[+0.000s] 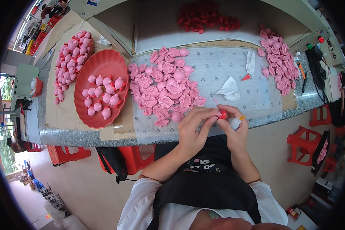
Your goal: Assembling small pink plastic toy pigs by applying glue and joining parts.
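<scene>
My left hand (193, 128) and my right hand (234, 128) meet just over the near edge of the table. Together they pinch a small pink and red toy piece (222, 114) between the fingertips. My right hand also grips a small white glue bottle (235, 122) with an orange tip. Just left of my hands lies a big heap of pink toy shells (166, 86) on a clear plastic sheet (234, 65).
A red oval tray (103, 63) holds several assembled pink figures, with another pile (71, 57) further left. More pink pieces (278, 59) lie at right, red parts (207, 17) at the back. White tissues (230, 90) sit mid-table. Red stools (304, 143) stand on the floor.
</scene>
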Demonstrator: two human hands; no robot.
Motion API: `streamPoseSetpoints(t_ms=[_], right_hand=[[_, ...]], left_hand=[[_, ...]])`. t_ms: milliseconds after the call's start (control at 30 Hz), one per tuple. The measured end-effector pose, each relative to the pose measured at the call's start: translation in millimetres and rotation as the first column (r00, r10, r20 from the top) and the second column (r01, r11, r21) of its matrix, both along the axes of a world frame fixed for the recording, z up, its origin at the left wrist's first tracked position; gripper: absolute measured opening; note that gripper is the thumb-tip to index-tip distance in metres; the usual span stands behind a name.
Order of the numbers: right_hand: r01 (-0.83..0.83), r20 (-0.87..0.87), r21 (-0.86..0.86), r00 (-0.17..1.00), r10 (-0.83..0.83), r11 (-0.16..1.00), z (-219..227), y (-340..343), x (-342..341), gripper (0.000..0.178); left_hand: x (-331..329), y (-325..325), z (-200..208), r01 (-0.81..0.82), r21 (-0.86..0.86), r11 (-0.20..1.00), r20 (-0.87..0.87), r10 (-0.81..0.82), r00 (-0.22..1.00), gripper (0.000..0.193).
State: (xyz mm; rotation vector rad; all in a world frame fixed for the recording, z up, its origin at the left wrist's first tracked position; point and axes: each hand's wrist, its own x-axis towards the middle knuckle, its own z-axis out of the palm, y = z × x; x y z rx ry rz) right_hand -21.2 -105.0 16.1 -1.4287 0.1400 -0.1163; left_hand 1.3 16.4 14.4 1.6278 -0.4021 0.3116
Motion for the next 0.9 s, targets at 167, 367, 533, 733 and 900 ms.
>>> streamPoseSetpoints(t_ms=[167,367,533,733,900], right_hand=[[-0.010,0.071,-0.093,0.997,0.017,0.996,-2.9,-1.9,-2.5,0.023],[-0.174,-0.086,0.270,0.975,0.203,0.947,0.9,-14.9,4.1,0.026],[-0.215,-0.083,0.087,0.971,0.222,0.973,6.0,-15.9,4.1,0.027],[-0.128,-0.123,0.241,0.979,0.161,0.962,-2.7,-7.3,-6.3,0.022],[-0.056,-0.119,0.214,0.989,0.083,0.975,-5.2,-0.8,-7.4,0.019]], left_hand=[[-2.9,-0.5,7.1,0.043,-0.035,0.998,-0.128,-0.047,0.991,0.015],[-3.3,2.9,11.2,0.068,-0.017,0.998,-0.160,-0.070,0.985,0.013],[0.9,3.3,6.8,0.169,-0.114,0.979,-0.334,-0.198,0.922,0.012],[1.3,-4.1,3.9,0.023,0.082,0.996,-0.089,-0.015,0.996,0.006],[0.9,-4.5,6.6,0.032,0.102,0.994,-0.145,-0.017,0.989,0.007]])
